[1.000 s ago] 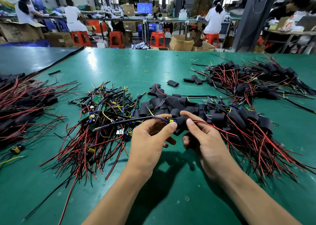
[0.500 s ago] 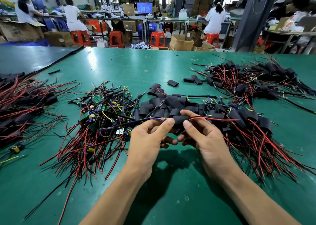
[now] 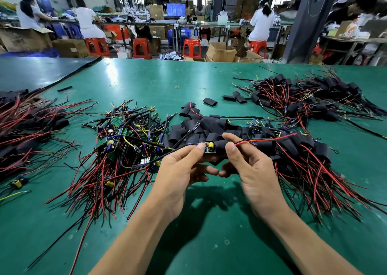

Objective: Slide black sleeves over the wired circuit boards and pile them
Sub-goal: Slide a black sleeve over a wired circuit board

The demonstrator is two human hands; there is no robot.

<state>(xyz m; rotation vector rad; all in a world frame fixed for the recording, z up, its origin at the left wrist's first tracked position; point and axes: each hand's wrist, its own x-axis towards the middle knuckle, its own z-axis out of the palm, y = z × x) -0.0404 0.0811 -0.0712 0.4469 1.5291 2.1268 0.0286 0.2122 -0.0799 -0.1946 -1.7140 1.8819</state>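
Across a wide green workbench mat [image 3: 188,75] lie 3 heaps around the person's hands. To the left is a tangle of bare green circuit boards with red and black wires [image 3: 117,142]. In the middle is a mound of loose flat black sleeves [image 3: 209,128]. To the right is a pile of sleeved boards with red wires fanning out [image 3: 310,159]. Held above the mat, the left hand [image 3: 178,176] pinches the left end of 1 small circuit board with a yellow component [image 3: 210,148]. The right hand [image 3: 253,174] pinches a black tube sleeve [image 3: 220,144] on that board's right side, where a thin red wire [image 3: 261,140] trails out. The sleeve hid the board 0.5 seconds ago, but now the yellow part shows at its left mouth. The sleeve probably needs reseating before this piece joins the right pile.
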